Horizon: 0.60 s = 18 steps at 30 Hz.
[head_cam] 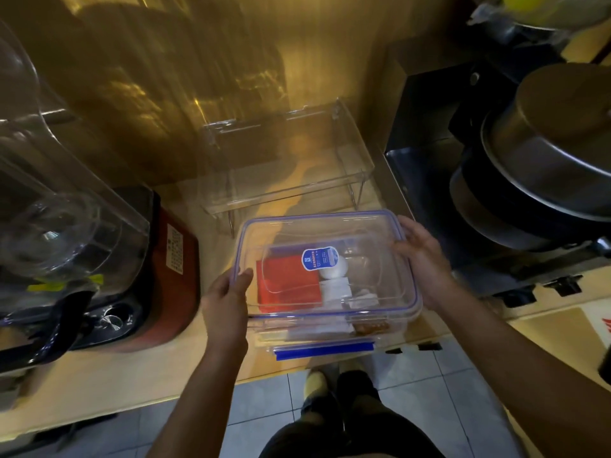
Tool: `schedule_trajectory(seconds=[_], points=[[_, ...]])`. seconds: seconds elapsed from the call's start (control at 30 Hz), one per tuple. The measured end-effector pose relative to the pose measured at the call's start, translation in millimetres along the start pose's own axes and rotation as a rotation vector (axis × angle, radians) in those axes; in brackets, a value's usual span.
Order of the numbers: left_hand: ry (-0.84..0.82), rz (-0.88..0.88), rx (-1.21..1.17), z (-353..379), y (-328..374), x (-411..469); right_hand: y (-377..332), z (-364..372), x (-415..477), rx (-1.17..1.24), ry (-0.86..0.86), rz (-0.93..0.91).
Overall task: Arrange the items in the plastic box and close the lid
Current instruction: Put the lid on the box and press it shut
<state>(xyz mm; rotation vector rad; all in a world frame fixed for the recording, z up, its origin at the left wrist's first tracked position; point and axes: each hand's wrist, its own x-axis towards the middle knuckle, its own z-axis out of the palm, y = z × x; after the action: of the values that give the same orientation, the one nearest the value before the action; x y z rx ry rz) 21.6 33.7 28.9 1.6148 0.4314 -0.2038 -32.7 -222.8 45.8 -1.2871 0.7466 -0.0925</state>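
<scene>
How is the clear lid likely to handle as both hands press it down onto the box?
The clear lid looks thin and rigid, probably light with slight flex. Smooth plastic may be slippery, so the left hand and right hand grip opposite edges. The blue latch hangs unfastened, so it could shift.

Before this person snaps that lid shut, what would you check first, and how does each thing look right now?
1. Both hands on the lid: ok. The left hand holds its left edge, the right hand its right edge.
2. Lid lined up over the plastic box: cannot tell; it looks slightly tilted and not seated.
3. Items below the rim: ok. The red packet and white items lie low inside.
4. Front blue latch: not ok, not yet fastened.
5. Box fully on the counter: not ok, its front sits right at the edge.
6. Space behind: ok, the clear rack stands apart.
</scene>
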Motion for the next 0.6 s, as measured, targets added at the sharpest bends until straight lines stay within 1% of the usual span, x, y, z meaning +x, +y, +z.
schedule_trajectory(seconds=[0.07,0.17,0.27,0.43,0.6], points=[[0.024,0.055,0.059,-0.4,-7.1,-4.3,4.4,-0.2,-1.8,-0.066,-0.067,-0.028],[0.003,0.11,0.131,-1.7,-12.7,-5.6,11.5,-1.2,-1.2,-0.175,-0.08,-0.034],[-0.058,0.088,0.127,-5.7,-20.9,-6.2,21.7,-2.5,-4.2,-0.193,-0.087,-0.003],[-0.074,0.083,0.109,-11.0,-36.2,-6.6,35.8,0.0,-6.8,-0.193,-0.081,0.054],[-0.101,0.111,0.213,-13.2,-43.3,-3.8,41.2,-2.5,1.9,-0.248,-0.088,0.043]])
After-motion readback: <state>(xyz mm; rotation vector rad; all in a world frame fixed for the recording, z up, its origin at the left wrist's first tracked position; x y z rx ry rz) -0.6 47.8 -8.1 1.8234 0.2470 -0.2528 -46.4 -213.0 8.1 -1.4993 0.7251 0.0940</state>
